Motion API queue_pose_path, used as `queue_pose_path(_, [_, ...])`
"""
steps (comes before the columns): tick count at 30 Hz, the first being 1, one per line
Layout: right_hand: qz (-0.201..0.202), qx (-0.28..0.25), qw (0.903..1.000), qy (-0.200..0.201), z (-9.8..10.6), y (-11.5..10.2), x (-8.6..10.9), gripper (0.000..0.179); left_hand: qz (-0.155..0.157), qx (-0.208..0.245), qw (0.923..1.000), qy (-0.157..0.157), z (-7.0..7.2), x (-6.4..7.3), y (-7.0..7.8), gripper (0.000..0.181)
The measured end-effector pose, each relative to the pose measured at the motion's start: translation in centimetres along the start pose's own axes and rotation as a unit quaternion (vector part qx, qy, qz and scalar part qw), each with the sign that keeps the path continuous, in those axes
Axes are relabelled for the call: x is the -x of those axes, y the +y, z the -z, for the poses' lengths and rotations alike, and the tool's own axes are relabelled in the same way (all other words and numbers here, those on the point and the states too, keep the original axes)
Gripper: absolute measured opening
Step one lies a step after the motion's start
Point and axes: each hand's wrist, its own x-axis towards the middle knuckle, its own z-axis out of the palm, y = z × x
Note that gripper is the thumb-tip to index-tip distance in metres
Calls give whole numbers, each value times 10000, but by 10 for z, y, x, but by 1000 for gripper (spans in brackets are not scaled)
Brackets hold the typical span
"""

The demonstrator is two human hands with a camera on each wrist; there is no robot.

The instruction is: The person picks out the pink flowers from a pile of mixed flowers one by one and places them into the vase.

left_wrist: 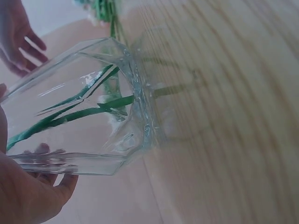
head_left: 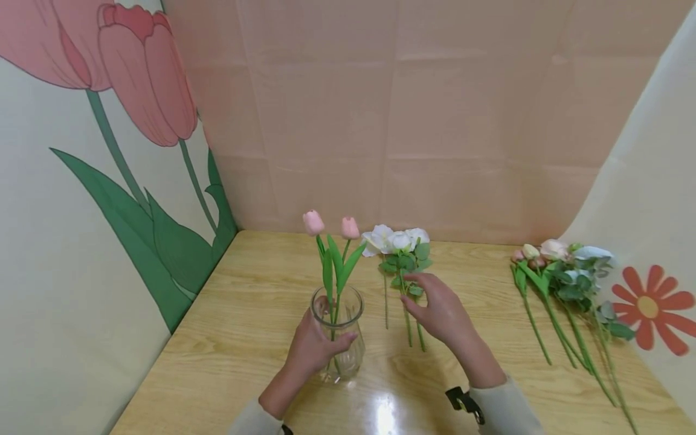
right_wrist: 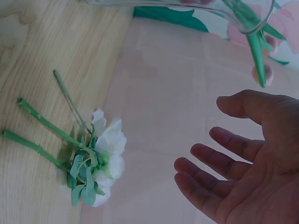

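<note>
A clear glass vase (head_left: pixel 353 356) stands on the wooden table with two pink tulips (head_left: pixel 350 228) in it, their green stems (left_wrist: pixel 79 114) showing through the glass. My left hand (head_left: pixel 312 344) grips the vase's side, thumb across the front and fingers round behind. To the right, my right hand (head_left: pixel 443 308) hovers with fingers spread and holds nothing. In the head view its fingertips overlap the leaves of the white flowers (head_left: pixel 401 241). Those flowers (right_wrist: pixel 110 154) lie on the table beyond, apart from the hand in the right wrist view, stems toward me.
At the table's right side lies a bunch of mixed flowers (head_left: pixel 573 266) with long green stems. A pink backdrop (head_left: pixel 435 121) rises behind the table (head_left: pixel 228 362). A tulip-printed sheet (head_left: pixel 147 90) hangs on the left, a sheet with a red flower print (head_left: pixel 647 307) on the right.
</note>
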Motion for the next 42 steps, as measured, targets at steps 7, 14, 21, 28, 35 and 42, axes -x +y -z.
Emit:
queue_pose_path(7, [-161,41,9998,-52,2,11,1,45,78,-11,10000,-14,0,0,1,89])
queue_pose_path(14, [-306,73,9994,-115,5,20,1,47,118,-91,9999,30,0,1,1,91])
queue_pose_path(21, [-551,112,9982,-221,11,36,3,48,34,-91,9999,36,0,0,-2,93])
queue_pose_path(28, [-642,172,9976,-196,14,51,5,48,-3,-102,9999,43,-1,-1,-3,94])
queue_pose_path(35, [-690,232,9972,-199,18,65,8,49,-147,-48,9999,33,0,-1,-2,93])
queue_pose_path(42, [-827,320,9957,-270,19,80,9,50,-145,-44,9999,23,0,0,-3,92])
